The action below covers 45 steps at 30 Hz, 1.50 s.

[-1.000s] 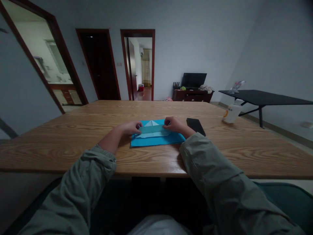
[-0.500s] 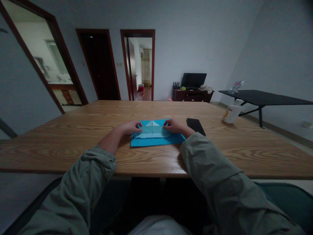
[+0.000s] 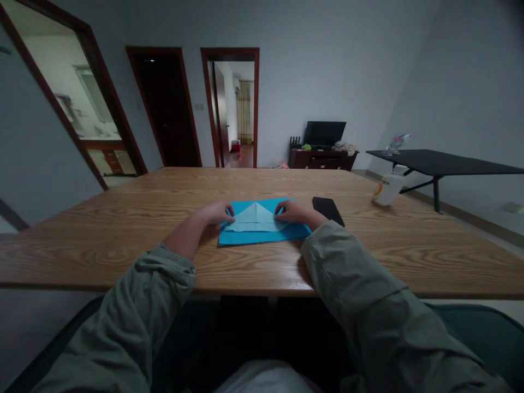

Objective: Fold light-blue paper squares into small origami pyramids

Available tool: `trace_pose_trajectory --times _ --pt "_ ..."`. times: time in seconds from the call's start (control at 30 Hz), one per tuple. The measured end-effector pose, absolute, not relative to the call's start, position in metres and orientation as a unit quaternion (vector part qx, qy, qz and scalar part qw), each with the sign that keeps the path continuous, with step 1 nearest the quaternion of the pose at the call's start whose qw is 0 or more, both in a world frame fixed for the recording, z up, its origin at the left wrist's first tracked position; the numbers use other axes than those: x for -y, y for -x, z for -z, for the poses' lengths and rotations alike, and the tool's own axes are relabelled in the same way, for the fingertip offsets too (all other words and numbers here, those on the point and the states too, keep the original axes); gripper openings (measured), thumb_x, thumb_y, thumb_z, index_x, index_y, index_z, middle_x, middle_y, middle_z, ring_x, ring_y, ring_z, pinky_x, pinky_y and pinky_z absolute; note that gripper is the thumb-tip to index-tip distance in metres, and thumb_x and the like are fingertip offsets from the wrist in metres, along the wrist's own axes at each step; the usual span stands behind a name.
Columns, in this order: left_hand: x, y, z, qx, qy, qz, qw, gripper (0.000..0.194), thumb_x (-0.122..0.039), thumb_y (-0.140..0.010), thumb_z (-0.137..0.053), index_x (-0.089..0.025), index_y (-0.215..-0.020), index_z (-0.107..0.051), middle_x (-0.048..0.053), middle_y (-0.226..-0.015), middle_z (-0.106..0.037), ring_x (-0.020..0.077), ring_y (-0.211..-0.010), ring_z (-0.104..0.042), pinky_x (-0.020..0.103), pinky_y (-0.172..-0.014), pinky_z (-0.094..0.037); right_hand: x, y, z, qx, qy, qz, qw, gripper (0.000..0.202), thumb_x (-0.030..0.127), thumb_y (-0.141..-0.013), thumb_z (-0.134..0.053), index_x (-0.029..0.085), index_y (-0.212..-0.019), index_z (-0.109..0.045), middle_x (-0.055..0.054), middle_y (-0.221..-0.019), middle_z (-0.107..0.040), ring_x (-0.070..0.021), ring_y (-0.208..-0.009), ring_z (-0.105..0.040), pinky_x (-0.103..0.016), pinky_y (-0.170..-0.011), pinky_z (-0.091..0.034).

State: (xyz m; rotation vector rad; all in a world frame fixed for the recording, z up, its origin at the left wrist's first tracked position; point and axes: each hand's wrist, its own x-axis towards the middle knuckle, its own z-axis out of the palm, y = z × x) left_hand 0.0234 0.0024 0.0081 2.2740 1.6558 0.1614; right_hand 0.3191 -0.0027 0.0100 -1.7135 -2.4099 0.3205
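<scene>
A pale blue folded paper [image 3: 256, 214] lies on darker blue paper [image 3: 262, 237]. Its upper part forms a triangle with a crease down the middle, and a flat band runs along its lower edge. At the paper's left corner, my left hand [image 3: 219, 213] pinches the edge between thumb and fingers. My right hand [image 3: 292, 212] does the same on the right side, its fingers curled and its wrist over the blue paper's right end. The fingertips partly hide both corners of the folded paper.
All this rests on a wooden table [image 3: 123, 234]. A black phone [image 3: 328, 211] lies just right of my right hand. Farther right stands a white bottle [image 3: 388, 188]. Beyond the table are a black table [image 3: 442, 162] and a low cabinet with a television [image 3: 325, 134].
The raised pale flap that covered the lower part of the triangle has come down toward me, so more of the triangle shows. Both hands have stayed nearly in place at the sides.
</scene>
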Motion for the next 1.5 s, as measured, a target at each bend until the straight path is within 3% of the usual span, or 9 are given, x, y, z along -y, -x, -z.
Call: trace_pose_trajectory --times 0.37,0.5,0.6,0.77,0.97,1.07,1.13,1.23,1.5 --pt "-0.002 -0.026 -0.011 -0.577 -0.791 -0.084 0.186 0.054 -0.051 -0.055 -0.077 -0.018 -0.098 -0.071 0.006 -0.085 -0.07 0.021 -0.074 -0.061 0.025 -0.059 -0.039 0.001 -0.317 -0.01 0.792 0.59 -0.131 0.084 0.044 0.045 -0.068 -0.076 0.019 -0.104 -0.07 -0.008 -0.099 -0.07 -0.0206 -0.079 -0.063 -0.026 -0.063 -0.044" --pt "-0.003 -0.024 -0.009 -0.567 -0.783 -0.122 0.225 0.053 -0.045 -0.049 -0.081 -0.019 -0.093 -0.07 0.003 -0.077 -0.068 0.0189 -0.069 -0.058 0.024 -0.058 -0.038 0.002 -0.316 -0.011 0.792 0.588 -0.143 0.08 0.035 0.044 -0.069 -0.075 0.017 -0.091 -0.071 -0.007 -0.088 -0.069 -0.0185 -0.072 -0.06 -0.025 -0.059 -0.041" --pt "-0.007 -0.022 -0.003 -0.544 -0.792 -0.141 0.24 0.041 -0.048 -0.058 -0.075 -0.019 -0.086 -0.069 0.001 -0.072 -0.065 0.0157 -0.064 -0.054 0.024 -0.055 -0.036 0.003 -0.316 -0.012 0.808 0.565 -0.148 0.085 0.025 0.041 -0.076 -0.068 0.015 -0.078 -0.068 -0.003 -0.073 -0.065 -0.0143 -0.063 -0.054 -0.024 -0.055 -0.036" --pt "-0.014 -0.017 -0.001 -0.507 -0.799 -0.204 0.252 0.037 -0.051 -0.077 -0.058 -0.016 -0.078 -0.069 0.004 -0.069 -0.062 0.0154 -0.062 -0.053 0.027 -0.057 -0.037 0.001 -0.318 -0.012 0.811 0.538 -0.146 0.176 0.025 0.039 -0.082 -0.057 0.015 -0.079 -0.063 0.0 -0.07 -0.058 -0.0114 -0.062 -0.047 -0.022 -0.055 -0.031" --pt "-0.007 -0.028 -0.013 -0.595 -0.709 -0.369 0.087 0.045 -0.051 -0.077 -0.061 -0.015 -0.104 -0.067 0.01 -0.089 -0.067 0.0198 -0.077 -0.059 0.03 -0.068 -0.043 0.004 -0.311 -0.016 0.8 0.492 -0.17 0.298 0.032 0.046 -0.084 -0.051 0.016 -0.075 -0.054 0.002 -0.067 -0.05 -0.0109 -0.061 -0.042 -0.023 -0.055 -0.029" --pt "0.001 -0.052 -0.015 -0.539 -0.728 -0.384 0.18 0.053 -0.056 -0.08 -0.057 -0.014 -0.11 -0.065 0.011 -0.099 -0.068 0.0205 -0.086 -0.062 0.03 -0.073 -0.046 0.011 -0.295 -0.017 0.788 0.471 -0.135 0.373 0.032 0.045 -0.087 -0.048 0.017 -0.072 -0.051 0.003 -0.064 -0.046 -0.0115 -0.061 -0.042 -0.023 -0.055 -0.029" --pt "0.007 -0.072 -0.015 -0.473 -0.735 -0.391 0.288 0.066 -0.059 -0.079 -0.058 -0.012 -0.126 -0.055 0.013 -0.112 -0.066 0.0212 -0.094 -0.063 0.029 -0.076 -0.048 0.016 -0.281 -0.016 0.796 0.449 -0.097 0.394 0.029 0.042 -0.089 -0.048 0.018 -0.073 -0.052 0.002 -0.065 -0.047 -0.0121 -0.062 -0.043 -0.024 -0.058 -0.031" --pt "0.013 -0.096 -0.014 -0.395 -0.742 -0.398 0.367 0.066 -0.059 -0.079 -0.058 -0.012 -0.125 -0.055 0.012 -0.118 -0.064 0.0219 -0.099 -0.062 0.029 -0.08 -0.049 0.023 -0.263 -0.012 0.831 0.391 -0.043 0.394 0.014 0.029 -0.087 -0.051 0.017 -0.084 -0.058 -0.003 -0.085 -0.057 -0.0144 -0.075 -0.05 -0.025 -0.069 -0.038" --pt "0.006 -0.089 -0.015 -0.394 -0.728 -0.467 0.311 0.037 -0.041 -0.085 -0.052 -0.012 -0.104 -0.065 0.008 -0.105 -0.069 0.0193 -0.1 -0.06 0.029 -0.091 -0.046 0.034 -0.258 -0.015 0.876 0.301 -0.017 0.377 0.024 0.035 -0.087 -0.059 0.017 -0.102 -0.065 -0.008 -0.103 -0.062 -0.0213 -0.102 -0.053 -0.034 -0.095 -0.038"
